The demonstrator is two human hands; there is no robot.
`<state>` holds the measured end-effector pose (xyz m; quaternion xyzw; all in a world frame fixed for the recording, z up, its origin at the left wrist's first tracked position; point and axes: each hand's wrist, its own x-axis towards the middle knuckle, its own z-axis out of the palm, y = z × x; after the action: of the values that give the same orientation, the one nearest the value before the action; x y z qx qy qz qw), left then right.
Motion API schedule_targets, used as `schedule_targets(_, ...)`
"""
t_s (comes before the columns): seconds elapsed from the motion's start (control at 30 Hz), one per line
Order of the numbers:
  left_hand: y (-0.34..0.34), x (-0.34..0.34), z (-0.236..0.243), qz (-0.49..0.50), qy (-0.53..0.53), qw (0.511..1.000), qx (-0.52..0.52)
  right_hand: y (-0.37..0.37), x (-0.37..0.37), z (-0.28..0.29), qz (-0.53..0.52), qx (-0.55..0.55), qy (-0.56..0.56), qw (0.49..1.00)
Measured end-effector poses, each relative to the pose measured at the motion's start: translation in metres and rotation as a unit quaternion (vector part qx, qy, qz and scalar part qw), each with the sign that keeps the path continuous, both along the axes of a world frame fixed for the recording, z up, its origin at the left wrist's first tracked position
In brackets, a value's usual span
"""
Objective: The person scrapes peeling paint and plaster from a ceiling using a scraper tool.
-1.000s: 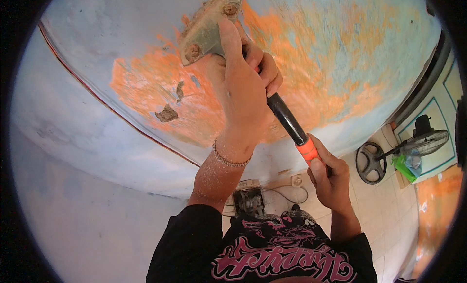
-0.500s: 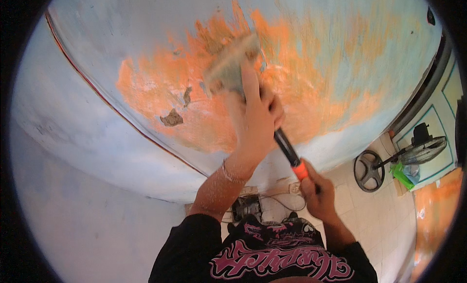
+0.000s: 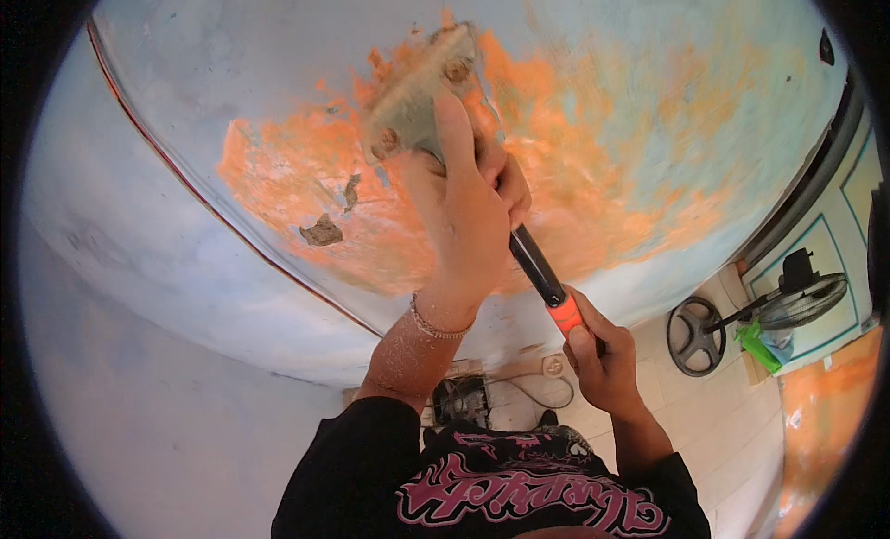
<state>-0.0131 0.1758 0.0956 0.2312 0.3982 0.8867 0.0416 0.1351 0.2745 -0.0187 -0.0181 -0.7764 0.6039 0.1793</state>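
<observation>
I've got the left hand (image 3: pixel 468 210) wrapped round the scraper (image 3: pixel 422 94) just below its wide head, thumb laid up along it, and the right hand (image 3: pixel 603 354) clenched on the orange part of the handle. The head's over the patchy orange area of the pale blue wall (image 3: pixel 232 48), though from here I honestly can't tell if the blade's touching.

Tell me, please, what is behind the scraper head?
Behind the scraper head is the pale-blue wall, with orange patches around; the covered spot cannot be seen.
</observation>
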Motion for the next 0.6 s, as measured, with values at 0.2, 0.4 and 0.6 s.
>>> schedule_targets(0.2,-0.004,0.007,-0.015,-0.002,-0.027,1.0,-0.003,-0.009,0.008,-0.022,-0.01,0.007,-0.036,0.999)
schedule_targets(0.4,-0.014,-0.003,0.007,0.041,-0.002,0.999,0.013,-0.007,-0.011,0.019,0.029,-0.02,-0.032,0.999)
schedule_targets(0.6,-0.016,-0.01,-0.038,-0.046,-0.014,0.999,-0.001,-0.018,0.001,-0.022,-0.014,0.027,-0.012,0.999)
